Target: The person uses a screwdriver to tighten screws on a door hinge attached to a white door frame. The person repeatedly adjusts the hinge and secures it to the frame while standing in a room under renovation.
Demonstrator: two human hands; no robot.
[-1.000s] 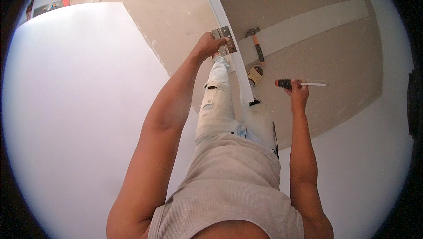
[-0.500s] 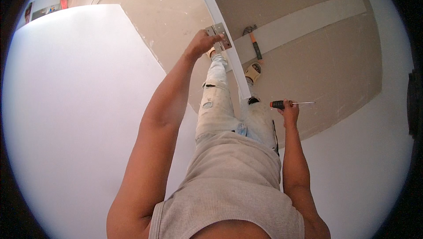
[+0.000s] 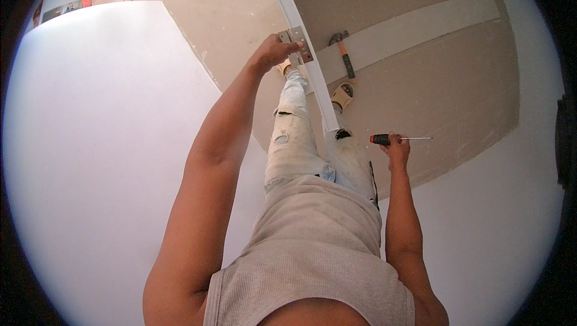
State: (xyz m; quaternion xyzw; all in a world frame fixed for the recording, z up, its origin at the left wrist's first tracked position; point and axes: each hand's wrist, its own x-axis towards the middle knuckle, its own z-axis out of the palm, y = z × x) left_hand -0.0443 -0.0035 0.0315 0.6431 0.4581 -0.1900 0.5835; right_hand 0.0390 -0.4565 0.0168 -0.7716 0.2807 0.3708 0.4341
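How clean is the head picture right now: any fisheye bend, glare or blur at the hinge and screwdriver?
Head view: black corners; fisheye bowing the pale floor strip; white panel at left bright and plain; no strong glare on the hinge or screwdriver, outlines readable, fine detail too small to judge.

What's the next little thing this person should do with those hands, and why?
Probably turn the screwdriver in the right hand so its tip faces the hinge: its metal shaft points right, away from the hinge, which the left hand is holding at the white board.
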